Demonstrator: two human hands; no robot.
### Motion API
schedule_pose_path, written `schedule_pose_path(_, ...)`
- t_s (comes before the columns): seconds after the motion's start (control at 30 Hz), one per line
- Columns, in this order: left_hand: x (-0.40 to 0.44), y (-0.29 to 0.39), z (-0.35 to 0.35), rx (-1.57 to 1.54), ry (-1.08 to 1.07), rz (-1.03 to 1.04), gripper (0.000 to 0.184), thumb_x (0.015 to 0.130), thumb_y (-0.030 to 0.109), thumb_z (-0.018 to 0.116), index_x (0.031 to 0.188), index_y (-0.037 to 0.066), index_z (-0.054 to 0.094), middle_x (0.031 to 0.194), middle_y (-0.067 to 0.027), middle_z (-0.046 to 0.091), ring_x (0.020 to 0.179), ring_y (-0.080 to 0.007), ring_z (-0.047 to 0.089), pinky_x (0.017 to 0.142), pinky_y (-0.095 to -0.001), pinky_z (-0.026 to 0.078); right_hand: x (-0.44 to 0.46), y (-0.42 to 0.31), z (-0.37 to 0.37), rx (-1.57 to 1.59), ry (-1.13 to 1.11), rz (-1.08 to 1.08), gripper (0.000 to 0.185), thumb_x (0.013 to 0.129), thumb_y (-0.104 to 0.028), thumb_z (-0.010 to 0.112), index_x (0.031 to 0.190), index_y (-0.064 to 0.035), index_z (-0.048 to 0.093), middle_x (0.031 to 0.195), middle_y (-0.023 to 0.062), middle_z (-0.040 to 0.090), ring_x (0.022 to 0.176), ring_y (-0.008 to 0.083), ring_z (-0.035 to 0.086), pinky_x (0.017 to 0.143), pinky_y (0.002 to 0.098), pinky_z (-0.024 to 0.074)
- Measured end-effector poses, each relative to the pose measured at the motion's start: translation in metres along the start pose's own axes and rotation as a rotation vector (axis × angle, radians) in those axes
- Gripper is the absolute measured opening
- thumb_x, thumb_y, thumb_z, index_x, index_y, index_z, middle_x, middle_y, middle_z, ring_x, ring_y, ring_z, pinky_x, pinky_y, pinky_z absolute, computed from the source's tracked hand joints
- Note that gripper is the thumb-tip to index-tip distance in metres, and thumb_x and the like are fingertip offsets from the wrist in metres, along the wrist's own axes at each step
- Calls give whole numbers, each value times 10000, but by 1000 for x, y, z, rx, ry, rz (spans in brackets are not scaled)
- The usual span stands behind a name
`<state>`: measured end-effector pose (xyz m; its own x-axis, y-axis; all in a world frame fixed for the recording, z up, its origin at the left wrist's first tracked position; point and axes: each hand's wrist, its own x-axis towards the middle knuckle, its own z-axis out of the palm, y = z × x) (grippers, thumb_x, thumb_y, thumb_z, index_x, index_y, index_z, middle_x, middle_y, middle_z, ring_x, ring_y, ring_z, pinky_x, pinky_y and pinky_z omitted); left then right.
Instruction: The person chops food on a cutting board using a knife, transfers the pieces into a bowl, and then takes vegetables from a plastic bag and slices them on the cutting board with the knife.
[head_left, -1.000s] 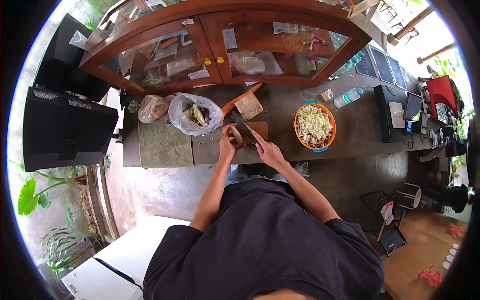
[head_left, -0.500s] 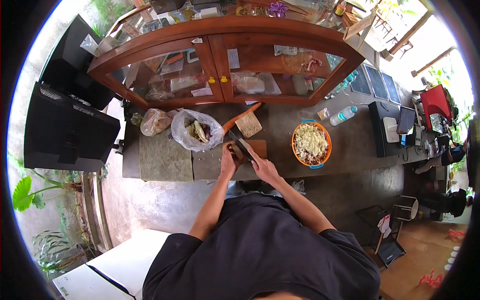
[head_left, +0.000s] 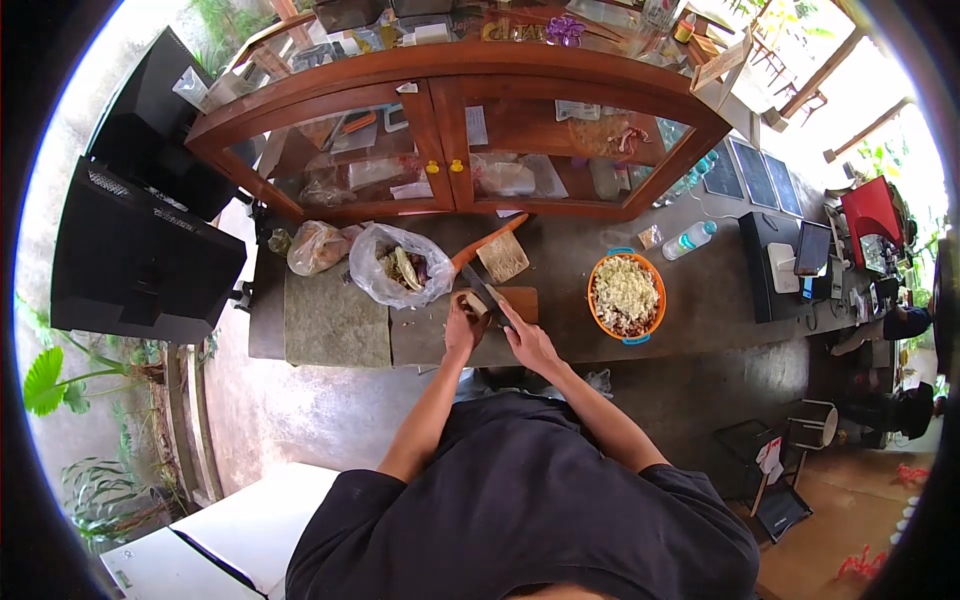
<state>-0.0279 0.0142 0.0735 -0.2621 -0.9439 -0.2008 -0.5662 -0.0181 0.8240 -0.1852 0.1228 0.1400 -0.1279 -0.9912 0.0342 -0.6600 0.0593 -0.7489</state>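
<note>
My left hand (head_left: 464,328) is wrapped round a pale piece of food (head_left: 474,301) at the left end of a wooden cutting board (head_left: 521,303). My right hand (head_left: 531,343) grips a dark-bladed knife (head_left: 481,289), its blade pointing up and left beside the pale piece. Left of the board stands an open plastic bag (head_left: 372,268) with scraps in it. A square tan block (head_left: 503,257) lies behind the board. To the right, an orange basket (head_left: 661,309) holds chopped pale food.
A glass-doored wooden cabinet (head_left: 450,146) stands along the back of the table (head_left: 560,290). A grey cloth (head_left: 337,322), a tied bag (head_left: 317,247) and a water bottle (head_left: 690,240) are on the table. Two people are partly visible at the far right.
The view has tilted, so the table and cabinet sit lower in the picture. My hands stay at the board, with the knife shifting slightly against the pale piece.
</note>
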Motion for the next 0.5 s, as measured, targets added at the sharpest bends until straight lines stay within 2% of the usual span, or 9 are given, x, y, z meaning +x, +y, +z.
schedule_pose_path(0.13, -1, 4, -3, -96, -10, -4, 706, 758, 281, 792, 1326, 40, 450, 1132, -213, 651, 1002, -334, 675, 854, -419, 547, -2, -6, -6, 35, -4, 10, 620, 953, -154, 554, 1523, -223, 320, 861, 264, 661, 751, 458, 638, 669, 541, 503)
schedule_pose_path(0.27, 4, -3, 0, -6, -21, -42, 726, 747, 274, 800, 1338, 47, 445, 1128, -203, 658, 993, -336, 680, 844, -432, 549, -1, -11, -11, 65, -44, 66, 616, 952, -150, 558, 1520, -216, 329, 831, 274, 648, 744, 457, 639, 657, 530, 497)
schedule_pose_path(0.33, 7, -10, 2, 16, -35, -47, 736, 745, 268, 802, 1345, 44, 440, 1122, -198, 662, 993, -335, 681, 843, -434, 549, -3, -13, -12, 90, 34, -7, 615, 952, -149, 556, 1521, -211, 331, 813, 272, 644, 741, 456, 639, 653, 522, 498)
schedule_pose_path(0.4, 6, -18, 4, 1, -38, 76, 816, 711, 291, 834, 1373, 44, 425, 1160, -191, 647, 1026, -336, 668, 865, -432, 545, -2, -13, -13, 79, 21, 24, 615, 953, -146, 553, 1522, -210, 329, 823, 273, 646, 743, 456, 639, 656, 525, 500)
schedule_pose_path(0.43, 1, -9, -2, 5, -45, 69, 816, 711, 291, 834, 1373, 44, 425, 1160, -191, 647, 1026, -336, 668, 865, -432, 545, -3, -11, -12, 66, 2, 53, 615, 953, -144, 550, 1522, -209, 327, 834, 274, 648, 744, 456, 640, 659, 528, 502)
schedule_pose_path(0.5, -5, 2, -9, 89, -63, 109, 937, 651, 293, 884, 1413, 43, 398, 1210, -183, 623, 1070, -331, 649, 892, -426, 539, -5, -8, -10, 56, 7, 47, 615, 953, -137, 545, 1523, -211, 326, 847, 275, 650, 746, 459, 639, 663, 531, 506)
